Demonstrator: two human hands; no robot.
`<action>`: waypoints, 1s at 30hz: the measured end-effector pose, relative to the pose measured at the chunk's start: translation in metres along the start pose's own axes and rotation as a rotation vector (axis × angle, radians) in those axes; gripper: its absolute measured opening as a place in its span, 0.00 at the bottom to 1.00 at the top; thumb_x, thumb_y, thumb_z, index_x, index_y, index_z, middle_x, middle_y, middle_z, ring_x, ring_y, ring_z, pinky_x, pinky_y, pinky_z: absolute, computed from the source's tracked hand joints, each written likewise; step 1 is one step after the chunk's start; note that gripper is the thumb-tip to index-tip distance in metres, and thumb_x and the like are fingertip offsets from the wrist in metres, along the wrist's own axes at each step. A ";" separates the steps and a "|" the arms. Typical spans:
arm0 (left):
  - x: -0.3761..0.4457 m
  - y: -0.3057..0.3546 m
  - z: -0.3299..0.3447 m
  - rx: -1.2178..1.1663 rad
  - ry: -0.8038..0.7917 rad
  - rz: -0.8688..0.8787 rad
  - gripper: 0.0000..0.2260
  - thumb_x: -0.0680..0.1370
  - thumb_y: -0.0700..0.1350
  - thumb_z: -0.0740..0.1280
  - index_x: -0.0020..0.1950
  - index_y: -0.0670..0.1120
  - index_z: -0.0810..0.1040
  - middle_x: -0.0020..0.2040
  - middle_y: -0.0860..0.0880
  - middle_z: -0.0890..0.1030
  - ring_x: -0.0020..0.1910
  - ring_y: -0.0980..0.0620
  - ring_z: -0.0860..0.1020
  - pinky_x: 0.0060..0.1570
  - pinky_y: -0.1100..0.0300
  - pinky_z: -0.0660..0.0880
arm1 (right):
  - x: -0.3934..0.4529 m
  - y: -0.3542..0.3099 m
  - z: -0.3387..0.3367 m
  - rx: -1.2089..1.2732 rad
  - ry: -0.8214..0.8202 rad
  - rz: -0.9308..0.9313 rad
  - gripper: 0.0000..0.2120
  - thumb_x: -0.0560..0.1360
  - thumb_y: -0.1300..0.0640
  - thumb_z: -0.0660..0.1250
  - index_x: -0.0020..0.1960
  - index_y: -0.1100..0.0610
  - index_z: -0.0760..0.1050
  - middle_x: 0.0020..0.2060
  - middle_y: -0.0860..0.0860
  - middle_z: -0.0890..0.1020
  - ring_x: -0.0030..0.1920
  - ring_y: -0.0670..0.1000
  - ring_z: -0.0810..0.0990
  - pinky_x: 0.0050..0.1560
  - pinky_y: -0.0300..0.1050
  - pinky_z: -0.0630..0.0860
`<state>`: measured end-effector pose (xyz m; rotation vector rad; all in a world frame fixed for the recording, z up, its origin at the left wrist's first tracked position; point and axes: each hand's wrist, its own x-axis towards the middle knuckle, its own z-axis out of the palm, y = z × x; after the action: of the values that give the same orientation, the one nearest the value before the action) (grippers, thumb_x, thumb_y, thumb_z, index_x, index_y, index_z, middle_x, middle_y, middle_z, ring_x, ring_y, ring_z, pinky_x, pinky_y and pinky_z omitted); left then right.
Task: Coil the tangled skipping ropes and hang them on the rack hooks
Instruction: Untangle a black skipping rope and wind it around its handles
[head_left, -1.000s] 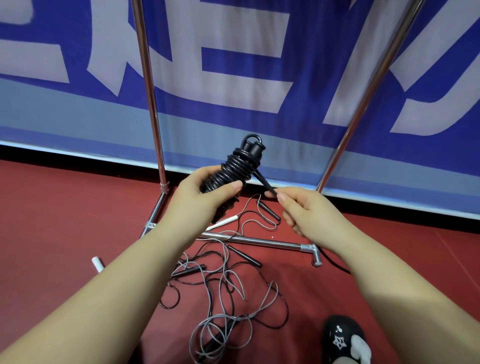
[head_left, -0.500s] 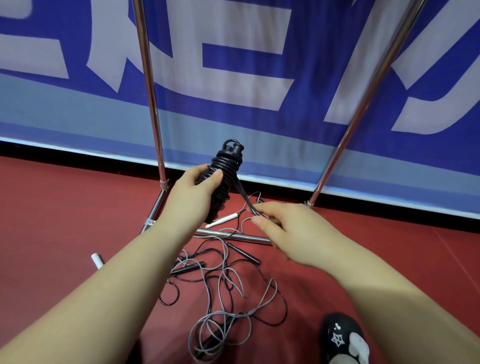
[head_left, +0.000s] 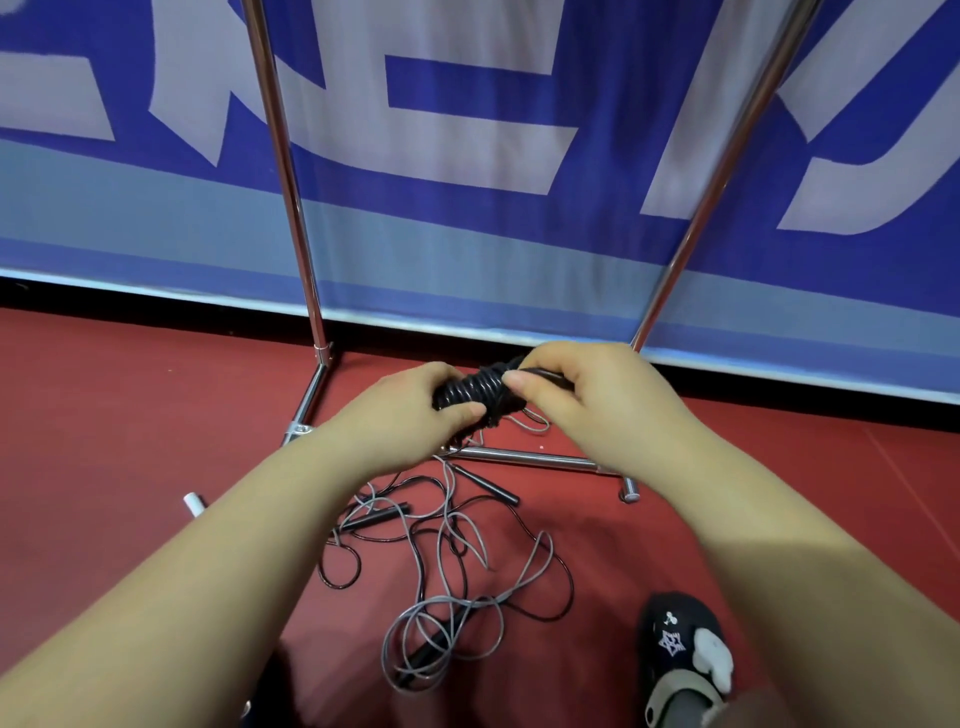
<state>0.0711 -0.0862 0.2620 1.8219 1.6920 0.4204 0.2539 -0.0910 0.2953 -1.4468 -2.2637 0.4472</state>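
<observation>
While both hands grip it, coiled rope (head_left: 470, 387) lies between fingers (head_left: 467, 413).

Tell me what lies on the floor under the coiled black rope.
Under the coiled black rope, held by left hand and right hand: the rack's base bar and tangled ropes. The hands hide the floor directly beneath.

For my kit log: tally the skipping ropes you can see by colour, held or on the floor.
Black rope wound into a coil, held by left hand and right hand: 1
Black rope loose on the floor: 1
Grey rope loose on the floor: 1
Total: 3, though the floor tangle may hide more.
</observation>
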 end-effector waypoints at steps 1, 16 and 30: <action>-0.001 0.002 0.000 0.010 -0.046 0.021 0.14 0.78 0.54 0.65 0.62 0.52 0.74 0.51 0.52 0.79 0.50 0.51 0.77 0.53 0.58 0.72 | 0.001 0.003 -0.001 0.010 0.007 0.015 0.10 0.77 0.44 0.61 0.44 0.48 0.78 0.31 0.45 0.77 0.37 0.48 0.74 0.39 0.45 0.70; -0.016 0.017 -0.010 -0.343 -0.373 0.278 0.18 0.71 0.41 0.74 0.60 0.53 0.79 0.50 0.56 0.83 0.48 0.63 0.79 0.53 0.71 0.72 | 0.002 0.025 -0.016 0.567 -0.226 0.217 0.07 0.75 0.52 0.68 0.45 0.55 0.82 0.34 0.45 0.83 0.36 0.44 0.80 0.44 0.36 0.74; -0.024 0.015 -0.023 -0.779 -0.134 0.220 0.14 0.67 0.48 0.70 0.53 0.54 0.81 0.49 0.45 0.85 0.46 0.49 0.83 0.47 0.58 0.79 | 0.004 0.014 -0.011 0.849 -0.155 0.337 0.17 0.81 0.61 0.55 0.36 0.55 0.72 0.24 0.50 0.69 0.21 0.46 0.64 0.23 0.36 0.64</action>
<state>0.0657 -0.1043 0.2927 1.3976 1.0174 0.8831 0.2692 -0.0809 0.2988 -1.3194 -1.5644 1.4491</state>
